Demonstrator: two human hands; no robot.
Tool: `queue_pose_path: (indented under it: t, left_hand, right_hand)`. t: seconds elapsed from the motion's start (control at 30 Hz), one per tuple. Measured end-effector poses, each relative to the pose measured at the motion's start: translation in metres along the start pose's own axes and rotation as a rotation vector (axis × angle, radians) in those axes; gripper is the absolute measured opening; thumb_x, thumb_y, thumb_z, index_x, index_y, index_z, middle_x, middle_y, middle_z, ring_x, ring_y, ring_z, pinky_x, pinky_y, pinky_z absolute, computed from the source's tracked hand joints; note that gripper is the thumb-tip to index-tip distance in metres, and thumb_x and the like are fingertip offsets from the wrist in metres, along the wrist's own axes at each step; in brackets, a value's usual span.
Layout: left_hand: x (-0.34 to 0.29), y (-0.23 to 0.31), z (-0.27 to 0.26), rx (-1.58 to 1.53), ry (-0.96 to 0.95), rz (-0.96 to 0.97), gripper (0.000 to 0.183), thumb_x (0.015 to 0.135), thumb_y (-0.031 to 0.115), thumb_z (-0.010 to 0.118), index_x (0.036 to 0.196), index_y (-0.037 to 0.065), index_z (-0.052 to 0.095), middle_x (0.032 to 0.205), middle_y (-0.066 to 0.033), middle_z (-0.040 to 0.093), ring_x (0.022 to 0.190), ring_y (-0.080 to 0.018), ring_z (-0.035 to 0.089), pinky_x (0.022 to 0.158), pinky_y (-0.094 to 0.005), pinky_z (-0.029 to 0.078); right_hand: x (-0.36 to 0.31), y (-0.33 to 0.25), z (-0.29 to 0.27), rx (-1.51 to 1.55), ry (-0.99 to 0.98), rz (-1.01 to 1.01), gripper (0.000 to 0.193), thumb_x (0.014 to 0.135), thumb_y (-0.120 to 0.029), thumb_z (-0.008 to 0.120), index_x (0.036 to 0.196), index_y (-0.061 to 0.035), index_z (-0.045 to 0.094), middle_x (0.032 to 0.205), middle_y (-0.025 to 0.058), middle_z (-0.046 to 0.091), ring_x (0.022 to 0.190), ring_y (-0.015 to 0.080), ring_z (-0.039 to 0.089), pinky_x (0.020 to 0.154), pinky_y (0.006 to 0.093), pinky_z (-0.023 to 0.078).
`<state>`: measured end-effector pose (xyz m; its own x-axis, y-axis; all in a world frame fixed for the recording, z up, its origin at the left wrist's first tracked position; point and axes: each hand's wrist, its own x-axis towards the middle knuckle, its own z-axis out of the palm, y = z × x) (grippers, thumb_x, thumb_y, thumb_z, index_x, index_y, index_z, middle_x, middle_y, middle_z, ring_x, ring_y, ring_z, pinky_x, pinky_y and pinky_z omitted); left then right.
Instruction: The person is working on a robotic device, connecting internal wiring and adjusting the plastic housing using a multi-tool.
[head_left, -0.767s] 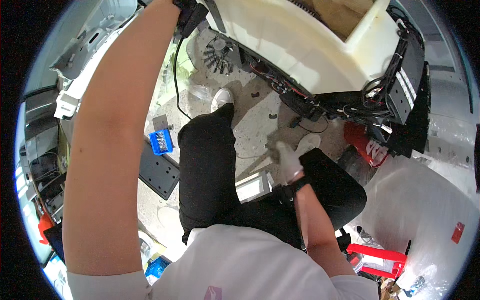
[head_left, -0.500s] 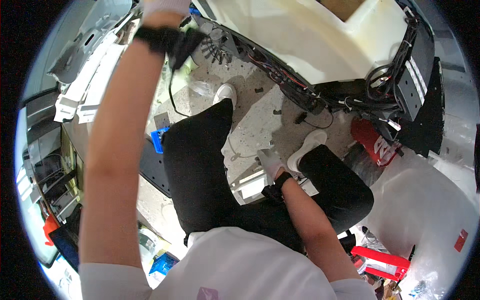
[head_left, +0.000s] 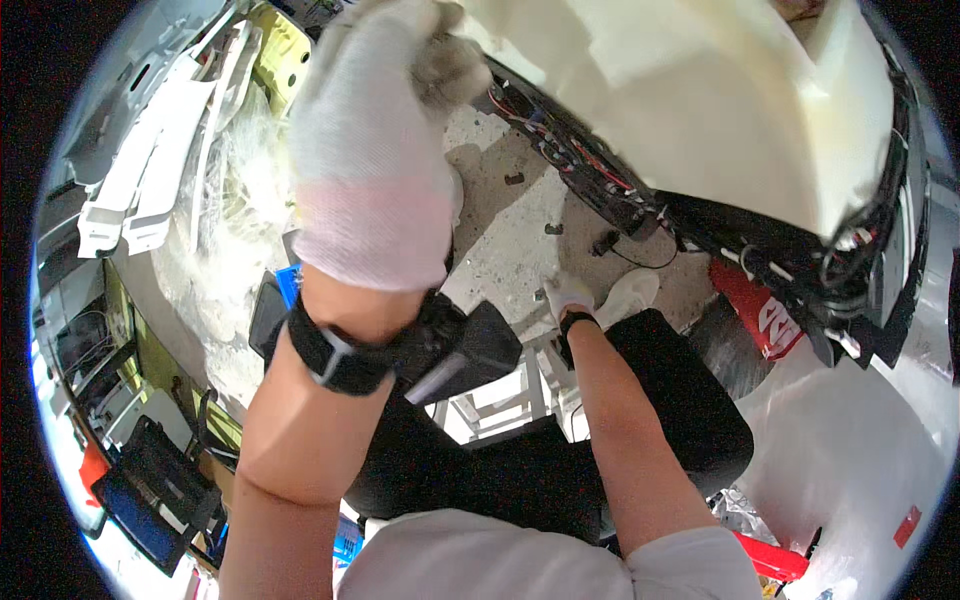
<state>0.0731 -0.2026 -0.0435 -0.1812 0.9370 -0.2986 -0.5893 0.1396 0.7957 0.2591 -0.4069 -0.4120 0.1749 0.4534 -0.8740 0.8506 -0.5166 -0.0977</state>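
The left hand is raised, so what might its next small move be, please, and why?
I'd perhaps ease the left hand slightly away from the cream shell: its fingers overlap the shell's edge in view, contact is unclear, and wiring runs along the shell's lower side.

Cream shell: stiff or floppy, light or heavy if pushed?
The cream shell is probably stiff: its broad moulded walls hold their curve. Likely heavy or awkward, being large with wiring along its edge. Its smooth surface may be slippery.
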Motion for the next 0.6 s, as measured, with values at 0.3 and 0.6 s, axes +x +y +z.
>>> queue_pose_path:
  t: [0.3,0.6]
  left_hand:
    - [0.015,-0.035,-0.036,0.202,-0.086,-0.145,0.03,0.093,0.013,0.05,0.118,-0.003,0.052,0.097,-0.0093,0.056,0.084,-0.0173,0.056,0.077,-0.028,0.048]
    - [0.016,-0.041,-0.037,0.278,-0.008,-0.248,0.027,0.093,0.014,0.051,0.114,-0.003,0.054,0.09,-0.0069,0.061,0.074,-0.0108,0.058,0.069,-0.0236,0.048]
  right_hand:
    - [0.077,-0.036,-0.005,0.028,0.268,0.068,0.05,0.087,-0.033,0.057,0.134,-0.0215,0.046,0.125,0.0134,0.057,0.111,0.0316,0.056,0.096,0.0429,0.043]
    - [0.105,-0.022,-0.003,-0.147,0.21,-0.022,0.05,0.085,-0.037,0.057,0.132,-0.021,0.048,0.116,0.0205,0.06,0.103,0.0351,0.059,0.09,0.0457,0.045]
